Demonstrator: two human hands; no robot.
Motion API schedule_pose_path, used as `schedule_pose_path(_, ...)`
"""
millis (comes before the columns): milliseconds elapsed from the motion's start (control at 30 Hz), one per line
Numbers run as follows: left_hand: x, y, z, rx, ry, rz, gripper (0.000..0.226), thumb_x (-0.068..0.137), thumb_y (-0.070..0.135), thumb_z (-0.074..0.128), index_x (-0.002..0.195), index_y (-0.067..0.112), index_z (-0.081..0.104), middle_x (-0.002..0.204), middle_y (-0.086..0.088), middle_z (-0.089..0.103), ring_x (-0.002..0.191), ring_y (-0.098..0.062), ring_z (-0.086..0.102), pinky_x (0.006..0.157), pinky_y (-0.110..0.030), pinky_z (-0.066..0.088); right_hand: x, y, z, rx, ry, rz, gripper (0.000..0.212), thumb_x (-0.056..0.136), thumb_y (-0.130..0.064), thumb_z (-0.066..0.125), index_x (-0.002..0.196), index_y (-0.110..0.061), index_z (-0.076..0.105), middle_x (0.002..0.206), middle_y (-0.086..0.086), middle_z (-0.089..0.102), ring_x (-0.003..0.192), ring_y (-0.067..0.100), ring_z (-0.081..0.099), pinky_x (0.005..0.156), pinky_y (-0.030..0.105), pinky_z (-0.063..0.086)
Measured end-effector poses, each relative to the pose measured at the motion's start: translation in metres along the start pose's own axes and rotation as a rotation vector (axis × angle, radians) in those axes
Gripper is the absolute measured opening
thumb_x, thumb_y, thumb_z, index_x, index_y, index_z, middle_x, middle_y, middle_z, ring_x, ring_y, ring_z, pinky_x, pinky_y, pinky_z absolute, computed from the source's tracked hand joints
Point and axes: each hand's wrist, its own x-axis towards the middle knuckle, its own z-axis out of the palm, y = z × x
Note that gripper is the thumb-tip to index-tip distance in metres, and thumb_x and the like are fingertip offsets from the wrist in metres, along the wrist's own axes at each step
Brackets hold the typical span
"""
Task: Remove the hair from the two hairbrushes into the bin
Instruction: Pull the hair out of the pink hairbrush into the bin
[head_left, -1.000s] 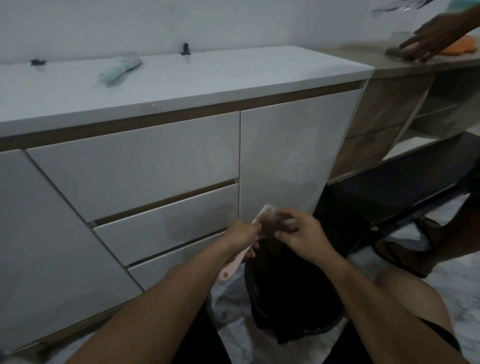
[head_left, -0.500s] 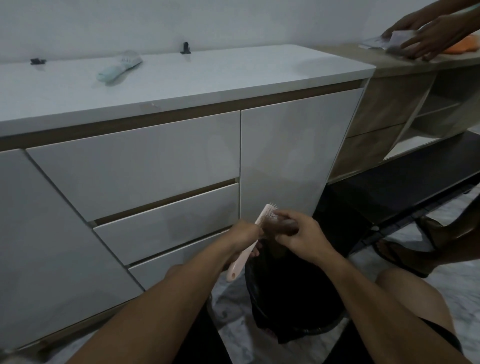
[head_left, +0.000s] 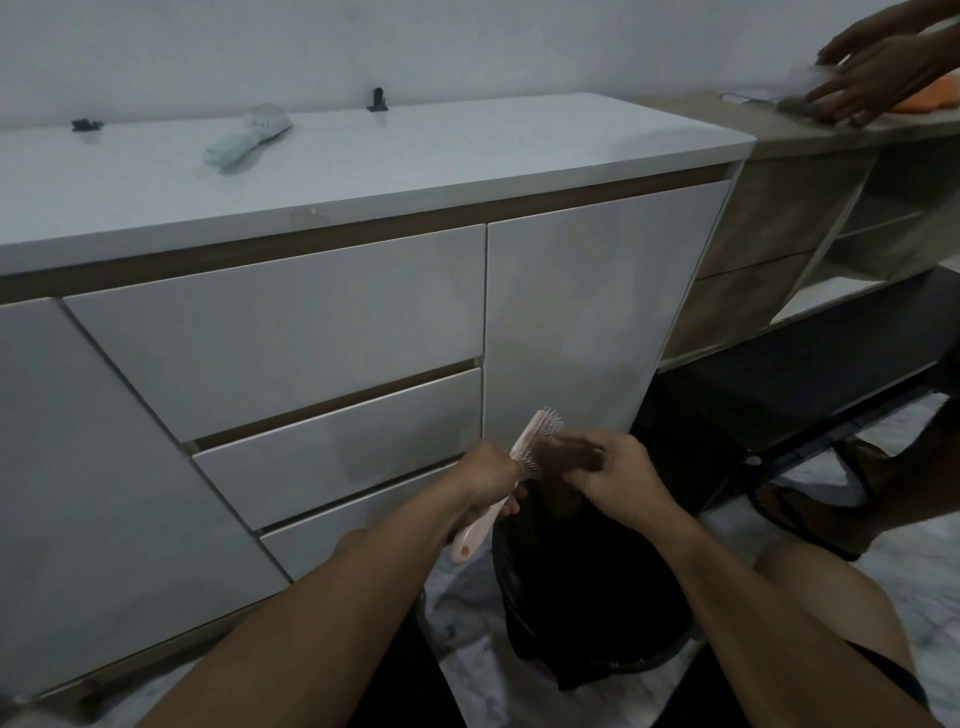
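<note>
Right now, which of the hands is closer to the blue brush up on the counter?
Left. The left hand grips the pink brush low in front of the drawers, below the blue brush on the white countertop. The right hand sits farther right, above the bin.

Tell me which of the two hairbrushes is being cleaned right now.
The pink hairbrush, held in the left hand over the black bin. The pale green hairbrush lies untouched on the white countertop.
</note>
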Motion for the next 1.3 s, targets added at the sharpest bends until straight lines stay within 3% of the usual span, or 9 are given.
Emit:
schedule_pose_path(167,0.002,-0.001,0.001,-0.046,0.005,0.027,0.025,0.092,0.005,0.051,0.068,0.004,0.056,0.059,-0.013,0.052,0.046,-0.02,0.048,0.042,-0.026,0.037,-0.003,-0.008,0.005,0.248,-0.127,0.084,0.05,0.078,-0.005,0.07,0.123,-0.026,0.064,0.111,-0.008,0.063,0.092,0.019,0.068,0.072,0.036,0.061)
schedule_pose_path(267,0.001,0.001,0.004,-0.024,-0.011,0.033,0.021,0.093,0.009,0.051,0.074,0.005,0.057,0.06,-0.011,0.052,0.047,-0.019,0.048,0.043,-0.025,0.039,-0.004,-0.006,0.01,0.172,-0.016,-0.004,0.027,0.079,-0.017,0.076,0.105,-0.022,0.074,0.102,-0.008,0.068,0.09,0.015,0.07,0.072,0.032,0.059)
schedule_pose_path(433,0.002,0.001,0.005,-0.013,0.03,0.007,0.015,0.087,0.001,0.046,0.077,0.0,0.057,0.061,-0.013,0.053,0.043,-0.02,0.047,0.042,-0.023,0.038,0.004,0.006,0.01,0.05,0.112,0.102,0.01,0.073,-0.005,0.078,0.083,-0.007,0.077,0.072,-0.002,0.072,0.065,0.0,0.068,0.073,0.022,0.056)
schedule_pose_path(533,0.003,0.0,0.003,-0.018,0.069,-0.014,0.019,0.087,0.004,0.044,0.095,-0.006,0.058,0.065,-0.014,0.056,0.046,-0.02,0.05,0.043,-0.024,0.039,0.008,0.011,0.004,-0.011,0.164,0.184,0.009,0.072,-0.006,0.078,0.079,-0.011,0.073,0.077,0.009,0.073,0.074,0.021,0.07,0.076,0.033,0.057)
schedule_pose_path(700,0.0,0.006,0.005,-0.112,0.051,-0.058,0.038,0.088,0.007,0.041,0.118,-0.013,0.054,0.067,-0.014,0.055,0.048,-0.02,0.05,0.04,-0.024,0.04,0.007,0.004,0.009,0.228,0.032,0.241,0.025,0.078,-0.007,0.073,0.094,-0.021,0.059,0.107,0.001,0.066,0.1,0.019,0.064,0.086,0.04,0.056)
schedule_pose_path(800,-0.002,0.009,0.008,-0.106,0.056,-0.04,0.035,0.092,0.006,0.037,0.116,-0.012,0.054,0.065,-0.013,0.053,0.048,-0.02,0.048,0.044,-0.026,0.04,0.005,0.0,0.012,0.302,-0.043,0.313,0.031,0.082,-0.013,0.072,0.101,-0.023,0.051,0.118,-0.002,0.061,0.108,0.019,0.061,0.087,0.043,0.056)
schedule_pose_path(967,-0.003,0.007,0.01,-0.079,0.049,0.015,0.029,0.092,0.0,0.034,0.106,-0.003,0.059,0.068,-0.012,0.055,0.048,-0.019,0.049,0.046,-0.026,0.041,0.006,0.001,0.011,0.356,-0.039,0.391,0.038,0.083,-0.014,0.07,0.11,-0.018,0.044,0.117,0.007,0.068,0.096,0.024,0.067,0.07,0.035,0.053)
schedule_pose_path(1167,-0.003,0.007,0.012,-0.071,0.031,0.055,0.026,0.093,-0.002,0.035,0.102,0.002,0.059,0.072,-0.011,0.057,0.05,-0.018,0.05,0.044,-0.024,0.041,0.007,0.005,0.011,0.335,-0.068,0.409,0.034,0.081,-0.014,0.073,0.103,-0.022,0.048,0.112,0.011,0.068,0.095,0.024,0.067,0.074,0.035,0.053)
schedule_pose_path(1300,0.003,0.003,0.012,-0.05,0.104,0.065,0.024,0.089,-0.002,0.038,0.095,0.0,0.061,0.073,-0.013,0.057,0.05,-0.019,0.049,0.05,-0.027,0.041,0.005,0.003,0.002,0.307,-0.034,0.377,0.027,0.081,-0.003,0.072,0.102,-0.009,0.056,0.102,0.013,0.071,0.088,0.02,0.069,0.076,0.03,0.055)
